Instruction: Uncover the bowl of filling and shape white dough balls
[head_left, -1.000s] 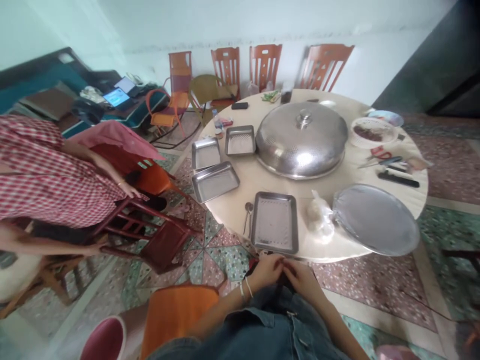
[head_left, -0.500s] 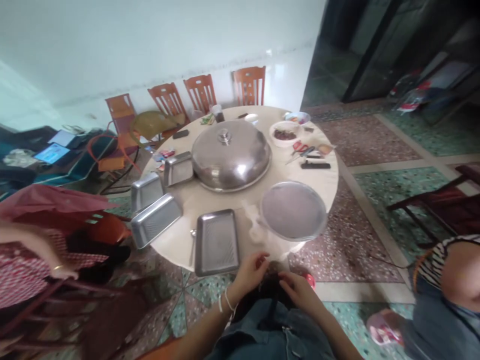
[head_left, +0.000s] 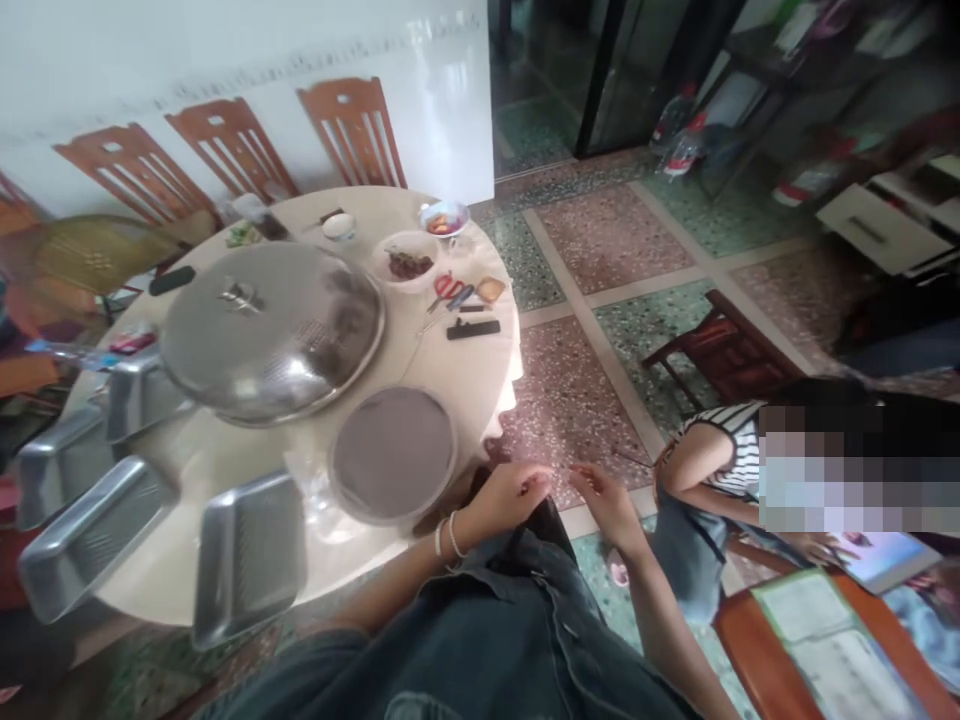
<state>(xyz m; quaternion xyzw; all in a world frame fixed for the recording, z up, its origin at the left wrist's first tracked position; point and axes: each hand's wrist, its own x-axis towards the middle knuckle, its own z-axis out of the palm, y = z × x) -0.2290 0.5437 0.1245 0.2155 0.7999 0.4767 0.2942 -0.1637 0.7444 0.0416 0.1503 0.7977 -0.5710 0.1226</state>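
Observation:
My left hand (head_left: 510, 495) and my right hand (head_left: 611, 500) are raised in front of my denim-clad waist, a little apart, just off the near edge of the round table (head_left: 480, 385). The fingers of both hands are curled into a pinch; whatever they hold is too small to make out. White bracelets circle my left wrist. Nearest to my left hand is a round steel tray (head_left: 394, 452) on the table, with a clear plastic bag (head_left: 315, 490) beside it.
A big steel dome cover (head_left: 274, 330) sits mid-table, with several rectangular steel trays (head_left: 251, 555) at the left edge. Bowls (head_left: 409, 262), scissors (head_left: 448, 288) and a black remote (head_left: 472, 328) lie at the far side. A person in a striped top (head_left: 716, 450) sits at right by an orange table (head_left: 817, 640).
The view has swung to the right, bringing the seated person and the orange table into sight. My hands have moved apart a little and lifted from my waist.

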